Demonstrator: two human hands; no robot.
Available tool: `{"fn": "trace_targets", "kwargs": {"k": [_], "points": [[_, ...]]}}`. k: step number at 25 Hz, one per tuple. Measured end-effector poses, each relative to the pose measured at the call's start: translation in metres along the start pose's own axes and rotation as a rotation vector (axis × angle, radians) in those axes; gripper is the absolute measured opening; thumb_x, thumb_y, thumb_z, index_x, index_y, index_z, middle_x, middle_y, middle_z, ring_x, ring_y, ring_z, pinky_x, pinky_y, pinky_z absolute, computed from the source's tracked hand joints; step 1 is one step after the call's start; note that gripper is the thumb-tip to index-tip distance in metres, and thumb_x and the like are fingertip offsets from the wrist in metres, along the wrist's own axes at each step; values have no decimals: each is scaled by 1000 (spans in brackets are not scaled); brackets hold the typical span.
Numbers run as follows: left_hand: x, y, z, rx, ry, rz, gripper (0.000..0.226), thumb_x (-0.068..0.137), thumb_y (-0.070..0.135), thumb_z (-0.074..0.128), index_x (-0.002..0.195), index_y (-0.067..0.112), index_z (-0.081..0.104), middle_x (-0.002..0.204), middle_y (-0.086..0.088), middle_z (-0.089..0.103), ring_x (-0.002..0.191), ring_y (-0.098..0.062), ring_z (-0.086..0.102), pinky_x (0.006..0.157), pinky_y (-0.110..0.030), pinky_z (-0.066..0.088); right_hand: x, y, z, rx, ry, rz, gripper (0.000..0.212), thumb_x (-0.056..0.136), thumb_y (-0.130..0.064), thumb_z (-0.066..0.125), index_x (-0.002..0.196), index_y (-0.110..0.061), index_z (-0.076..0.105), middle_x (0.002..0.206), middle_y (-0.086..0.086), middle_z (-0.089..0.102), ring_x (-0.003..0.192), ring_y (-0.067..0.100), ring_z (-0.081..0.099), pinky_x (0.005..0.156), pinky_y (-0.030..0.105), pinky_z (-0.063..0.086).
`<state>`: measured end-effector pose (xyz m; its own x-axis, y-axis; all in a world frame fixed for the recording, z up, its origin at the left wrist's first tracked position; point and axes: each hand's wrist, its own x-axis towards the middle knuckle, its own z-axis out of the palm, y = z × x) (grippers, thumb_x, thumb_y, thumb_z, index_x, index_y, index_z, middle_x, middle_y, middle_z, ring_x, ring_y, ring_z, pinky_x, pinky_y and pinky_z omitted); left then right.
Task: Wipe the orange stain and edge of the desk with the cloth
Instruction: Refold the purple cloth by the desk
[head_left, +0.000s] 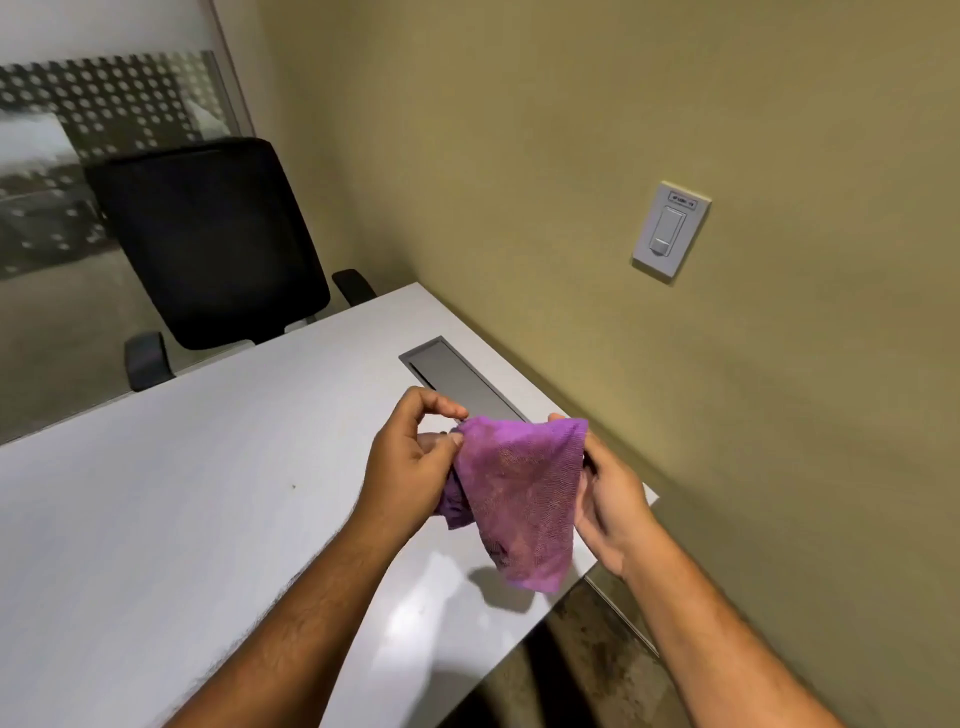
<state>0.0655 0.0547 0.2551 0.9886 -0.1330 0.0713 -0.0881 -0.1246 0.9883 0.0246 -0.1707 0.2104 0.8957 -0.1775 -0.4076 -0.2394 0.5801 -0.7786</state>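
Note:
A purple cloth (519, 493) hangs in the air above the right part of the pale grey desk (182, 519). My left hand (410, 462) pinches the cloth's upper left corner between thumb and fingers. My right hand (608, 499) holds its upper right edge, palm turned toward me. The cloth droops between the hands, and its lower tip casts a shadow on the desk near the right edge (561, 603). Faint orange marks show on the cloth itself. No orange stain is visible on the desk surface.
A grey cable flap (457, 376) is set into the desk just beyond my hands. A black office chair (208, 239) stands at the desk's far side. The olive wall carries a white switch plate (671, 228). A small dark speck (294, 487) lies on the desk.

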Motion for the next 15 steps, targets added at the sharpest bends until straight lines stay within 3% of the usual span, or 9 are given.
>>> {"fn": "trace_targets", "kwargs": {"k": [2, 4, 6, 9, 11, 13, 15], "points": [[9, 3, 5, 56, 96, 18, 31, 100, -3, 58, 99, 27, 64, 87, -5, 72, 54, -21, 55, 49, -35, 53, 13, -12, -4, 138, -105, 58, 48, 109, -46, 49, 138, -12, 69, 111, 14, 81, 96, 23, 79, 90, 40, 60], [21, 6, 15, -46, 137, -40, 38, 97, -10, 52, 89, 24, 66, 98, 0, 74, 58, -23, 57, 48, -35, 52, 32, -28, -5, 47, -195, 78, 52, 105, -46, 55, 139, -8, 67, 106, 13, 83, 91, 20, 78, 86, 40, 60], [37, 9, 26, -235, 179, -155, 39, 94, -16, 50, 87, 18, 68, 104, 5, 77, 65, -20, 66, 53, -34, 56, 53, -50, -1, -89, -267, 60, 49, 93, -35, 71, 133, -5, 72, 122, 24, 78, 94, 21, 76, 81, 35, 64], [58, 11, 41, -470, 191, -325, 34, 93, -17, 52, 105, 7, 73, 99, -9, 77, 80, -16, 74, 71, -28, 65, 83, -86, 2, -289, -416, 78, 45, 91, -7, 75, 136, -11, 69, 133, 22, 74, 103, 24, 73, 85, 34, 62], [64, 11, 49, -435, 189, -372, 33, 92, -15, 61, 117, 3, 73, 108, -13, 79, 92, -22, 77, 82, -31, 65, 105, -110, 0, -415, -508, 88, 57, 89, 13, 71, 138, -15, 66, 126, 15, 79, 101, 21, 75, 80, 31, 61], [71, 11, 59, -304, 248, -343, 37, 88, -14, 71, 117, 8, 77, 113, -8, 82, 100, -27, 79, 87, -34, 64, 130, -133, -3, -617, -556, 47, 60, 84, 22, 71, 135, -10, 69, 118, 13, 81, 99, 20, 77, 83, 28, 62], [76, 16, 66, -106, 334, -301, 36, 87, -13, 75, 104, 17, 83, 104, -6, 85, 95, -25, 79, 85, -36, 62, 152, -149, -2, -1011, -598, -115, 33, 85, 9, 79, 112, -10, 81, 99, 6, 82, 88, 19, 74, 80, 32, 59]]}}
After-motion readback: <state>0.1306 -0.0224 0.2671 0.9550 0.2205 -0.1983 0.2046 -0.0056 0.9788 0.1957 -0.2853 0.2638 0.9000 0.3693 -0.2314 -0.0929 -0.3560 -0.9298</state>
